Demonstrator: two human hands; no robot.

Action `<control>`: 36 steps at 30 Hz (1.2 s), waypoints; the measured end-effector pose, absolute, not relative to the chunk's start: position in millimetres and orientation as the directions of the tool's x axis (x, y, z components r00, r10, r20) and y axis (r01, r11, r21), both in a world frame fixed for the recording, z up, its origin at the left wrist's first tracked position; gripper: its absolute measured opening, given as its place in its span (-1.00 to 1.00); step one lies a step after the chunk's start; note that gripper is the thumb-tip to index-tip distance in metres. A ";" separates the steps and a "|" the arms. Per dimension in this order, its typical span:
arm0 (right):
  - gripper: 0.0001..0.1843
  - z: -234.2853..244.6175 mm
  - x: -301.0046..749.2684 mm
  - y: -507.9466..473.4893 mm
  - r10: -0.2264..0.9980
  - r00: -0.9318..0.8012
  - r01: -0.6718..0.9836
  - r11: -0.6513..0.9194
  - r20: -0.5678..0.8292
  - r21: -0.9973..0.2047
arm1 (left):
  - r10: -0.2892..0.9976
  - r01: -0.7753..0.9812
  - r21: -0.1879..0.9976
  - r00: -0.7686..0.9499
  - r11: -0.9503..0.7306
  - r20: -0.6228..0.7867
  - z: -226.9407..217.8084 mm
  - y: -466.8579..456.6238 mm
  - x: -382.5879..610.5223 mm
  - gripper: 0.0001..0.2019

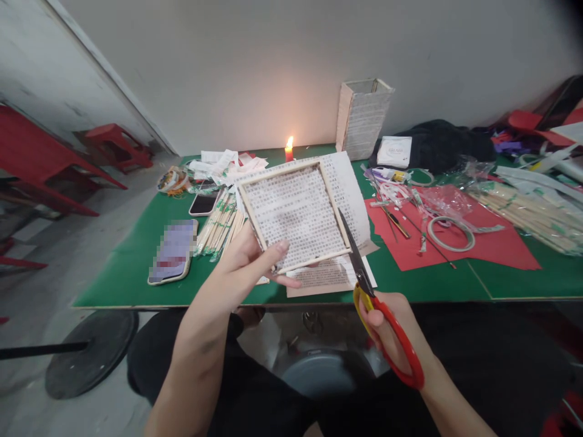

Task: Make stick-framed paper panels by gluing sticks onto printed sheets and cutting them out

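Observation:
My left hand (255, 255) grips a small square wooden-stick frame (298, 264) by its lower left corner, thumb on top. A sheet of printed paper (353, 194) lies against the frame's back and sticks out beyond its right and top sides. In my right hand (394, 321) is a pair of scissors (392, 343) with red and yellow handles. Their dark blades point up and left along the frame's right edge, at the paper. Whether the blades are parted there is hard to tell. Below the frame, more printed paper (323, 279) rests on the green table.
A lit red candle (289, 152) stands at the back, left of a tall paper-covered box (364, 118). Bundled sticks (218, 224) and a phone (175, 252) lie left. On the right are red paper (496, 249), a tape roll (450, 233) and bagged sticks (528, 215).

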State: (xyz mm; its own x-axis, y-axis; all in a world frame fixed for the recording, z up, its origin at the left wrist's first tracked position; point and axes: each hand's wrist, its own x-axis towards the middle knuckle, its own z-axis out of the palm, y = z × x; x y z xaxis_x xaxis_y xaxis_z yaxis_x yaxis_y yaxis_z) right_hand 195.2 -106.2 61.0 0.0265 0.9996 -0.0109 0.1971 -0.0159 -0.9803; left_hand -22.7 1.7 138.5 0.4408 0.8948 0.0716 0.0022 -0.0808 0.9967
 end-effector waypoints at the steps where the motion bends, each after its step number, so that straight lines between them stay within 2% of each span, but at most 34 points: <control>1: -0.25 59.9 194.9 -106.3 0.999 0.029 0.186 -0.019 -0.014 -0.982 | 0.893 0.000 0.997 0.445 -0.080 0.071 138.2 2.0 -23.0 -0.47; 8: -0.22 54.0 196.5 -104.6 0.999 -0.004 0.088 -0.035 -0.036 -0.995 | 0.879 -0.022 0.997 0.471 -0.075 0.077 132.0 4.8 -25.8 -0.43; 15: -0.18 69.7 196.7 -102.1 0.995 -0.099 0.004 0.026 0.026 -1.000 | 0.873 -0.041 0.998 0.485 -0.043 0.057 134.8 4.3 -23.1 -0.45; 17: -0.23 73.0 196.6 -103.6 0.991 -0.135 -0.061 -0.017 -0.008 -0.998 | 0.862 -0.038 0.999 0.506 -0.013 0.030 133.9 4.5 -21.6 -0.46; 21: -0.48 72.6 193.8 -102.9 0.969 -0.191 -0.122 -0.184 -0.159 -0.975 | 0.857 -0.044 0.998 0.515 0.049 -0.019 126.2 7.1 -14.6 -0.46; 23: -0.50 70.5 191.2 -99.7 0.962 -0.149 -0.098 -0.245 -0.230 -0.964 | 0.854 -0.048 0.995 0.518 0.082 -0.046 120.3 10.5 -9.8 -0.46; 27: -0.43 66.4 189.3 -93.2 0.931 -0.063 -0.096 -0.363 -0.359 -0.927 | 0.855 -0.066 0.990 0.513 0.127 -0.075 108.0 20.9 -4.2 -0.41; 31: -0.36 59.6 192.9 -90.1 0.948 0.115 -0.158 -0.279 -0.298 -0.947 | 0.875 -0.092 0.984 0.476 0.153 -0.091 98.5 31.5 -5.6 -0.35; 33: -0.40 53.5 194.9 -88.9 0.946 0.203 -0.160 -0.224 -0.254 -0.961 | 0.882 -0.098 0.980 0.459 0.172 -0.109 94.7 35.4 -6.8 -0.34; 36: -0.47 42.5 197.1 -87.3 0.935 0.238 -0.193 -0.218 -0.261 -0.957 | 0.889 -0.100 0.977 0.440 0.190 -0.128 89.3 39.2 -7.4 -0.33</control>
